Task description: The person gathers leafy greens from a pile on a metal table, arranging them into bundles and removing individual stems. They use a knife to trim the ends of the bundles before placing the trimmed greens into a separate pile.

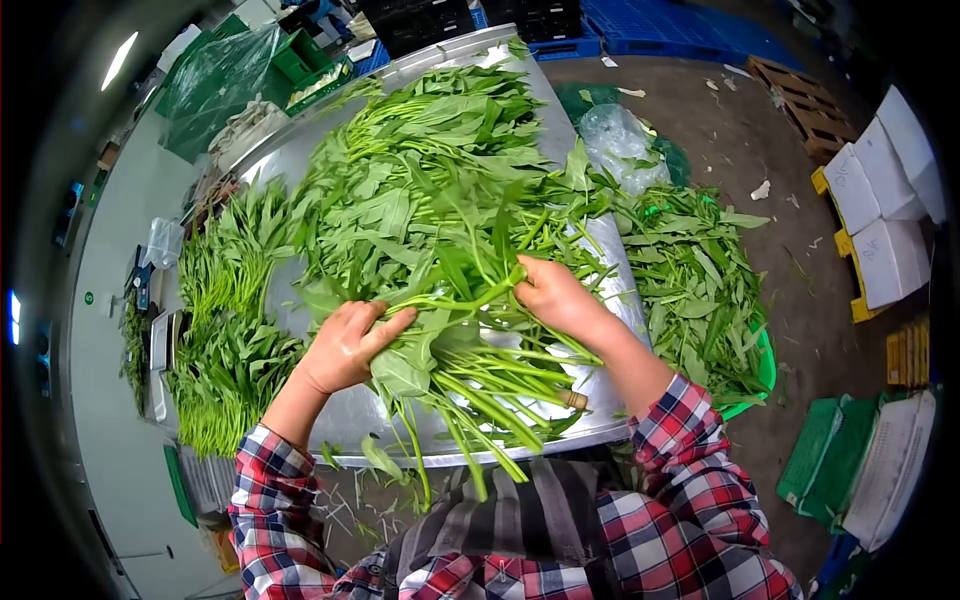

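My left hand is closed around a bunch of water spinach, its cut stems fanning toward me over the table's near edge. Between the thumb and fingers of my right hand is the thick end of a single water spinach stem, which runs across to my left hand. Just beyond both hands, a large heap of loose water spinach covers the metal table. A small tan cylindrical end shows beside the stems; what it belongs to is hidden.
Neatly lined-up water spinach lies along the table's left side. At the right, a green basket overflows with leaves, beside a clear plastic bag. White boxes, stacked crates and a wooden pallet stand farther right.
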A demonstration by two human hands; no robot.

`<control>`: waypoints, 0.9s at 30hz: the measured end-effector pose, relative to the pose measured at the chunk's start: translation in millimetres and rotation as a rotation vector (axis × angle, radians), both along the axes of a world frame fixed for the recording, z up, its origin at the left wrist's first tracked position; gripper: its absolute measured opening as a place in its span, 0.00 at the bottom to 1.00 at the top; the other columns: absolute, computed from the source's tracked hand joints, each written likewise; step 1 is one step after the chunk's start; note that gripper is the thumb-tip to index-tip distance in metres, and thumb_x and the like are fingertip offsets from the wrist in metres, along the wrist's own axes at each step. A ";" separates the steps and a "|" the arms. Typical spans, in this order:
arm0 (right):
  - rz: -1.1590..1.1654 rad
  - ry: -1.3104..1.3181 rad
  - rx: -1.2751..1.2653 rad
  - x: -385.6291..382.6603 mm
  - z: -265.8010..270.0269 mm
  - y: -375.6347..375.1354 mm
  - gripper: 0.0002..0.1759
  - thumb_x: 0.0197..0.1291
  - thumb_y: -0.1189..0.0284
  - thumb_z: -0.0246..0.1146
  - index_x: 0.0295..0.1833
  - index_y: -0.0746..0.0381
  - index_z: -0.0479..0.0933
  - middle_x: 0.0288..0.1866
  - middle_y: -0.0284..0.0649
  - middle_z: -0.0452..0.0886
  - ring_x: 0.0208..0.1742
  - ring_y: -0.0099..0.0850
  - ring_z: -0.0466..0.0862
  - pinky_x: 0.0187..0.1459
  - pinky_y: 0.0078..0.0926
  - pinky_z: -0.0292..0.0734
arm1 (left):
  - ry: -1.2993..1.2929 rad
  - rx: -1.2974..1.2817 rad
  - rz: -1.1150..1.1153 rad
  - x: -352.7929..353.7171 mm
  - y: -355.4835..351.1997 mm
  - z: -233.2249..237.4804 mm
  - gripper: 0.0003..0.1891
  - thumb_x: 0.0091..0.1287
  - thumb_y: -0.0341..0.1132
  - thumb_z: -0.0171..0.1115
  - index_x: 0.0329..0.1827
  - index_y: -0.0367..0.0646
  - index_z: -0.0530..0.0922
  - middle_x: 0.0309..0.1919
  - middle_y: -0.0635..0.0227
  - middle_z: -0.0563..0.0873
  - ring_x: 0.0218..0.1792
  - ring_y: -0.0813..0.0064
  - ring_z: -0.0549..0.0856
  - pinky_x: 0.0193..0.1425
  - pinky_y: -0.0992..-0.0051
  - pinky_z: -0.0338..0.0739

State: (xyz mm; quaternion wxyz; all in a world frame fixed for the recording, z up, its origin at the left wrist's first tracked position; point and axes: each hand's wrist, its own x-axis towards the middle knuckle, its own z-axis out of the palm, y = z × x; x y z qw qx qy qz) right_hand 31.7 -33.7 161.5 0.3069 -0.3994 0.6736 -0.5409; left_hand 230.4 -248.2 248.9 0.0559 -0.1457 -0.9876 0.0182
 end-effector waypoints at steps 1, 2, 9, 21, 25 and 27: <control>0.026 0.060 0.052 1.3 -2.8 5.2 0.12 0.61 0.72 0.52 0.47 0.67 0.72 0.30 0.49 0.78 0.32 0.40 0.78 0.37 0.34 0.71 | -0.022 -0.033 -0.014 -1.0 2.0 -1.5 0.33 0.45 0.35 0.69 0.59 0.49 0.72 0.43 0.58 0.79 0.40 0.57 0.79 0.44 0.64 0.75; 0.052 0.116 0.104 3.6 -5.4 9.2 0.13 0.60 0.71 0.53 0.47 0.67 0.72 0.30 0.52 0.77 0.32 0.44 0.78 0.38 0.36 0.71 | -0.047 -0.066 -0.028 -2.4 2.6 -1.8 0.33 0.45 0.35 0.69 0.59 0.50 0.72 0.43 0.59 0.79 0.40 0.57 0.79 0.44 0.64 0.75; -0.722 -0.434 0.134 -77.6 -18.0 92.5 0.16 0.62 0.62 0.57 0.50 0.61 0.72 0.38 0.35 0.77 0.23 0.24 0.74 0.24 0.21 0.71 | -0.209 0.541 0.444 19.1 -30.6 4.4 0.30 0.48 0.37 0.70 0.58 0.47 0.73 0.37 0.58 0.81 0.36 0.62 0.82 0.43 0.67 0.76; -0.420 -1.160 -0.207 -7.4 -73.2 87.3 0.20 0.58 0.61 0.62 0.49 0.64 0.71 0.35 0.38 0.78 0.25 0.27 0.77 0.22 0.24 0.74 | -0.707 1.649 1.563 149.2 -20.0 -62.2 0.15 0.58 0.38 0.61 0.45 0.40 0.80 0.40 0.67 0.84 0.41 0.75 0.83 0.48 0.74 0.76; -0.032 -1.082 0.002 32.0 -71.6 58.6 0.22 0.54 0.63 0.64 0.51 0.65 0.71 0.36 0.41 0.78 0.27 0.29 0.78 0.25 0.25 0.73 | -0.690 1.681 1.065 248.4 -71.5 -171.7 0.27 0.56 0.41 0.60 0.57 0.37 0.72 0.49 0.52 0.80 0.34 0.68 0.81 0.38 0.73 0.77; 0.207 -1.005 0.102 63.2 -64.5 30.6 0.25 0.54 0.59 0.63 0.50 0.66 0.72 0.37 0.43 0.78 0.30 0.32 0.78 0.29 0.27 0.73 | -0.623 2.086 0.975 212.7 -36.2 -127.6 0.29 0.56 0.42 0.60 0.59 0.37 0.68 0.51 0.50 0.77 0.33 0.67 0.81 0.36 0.72 0.76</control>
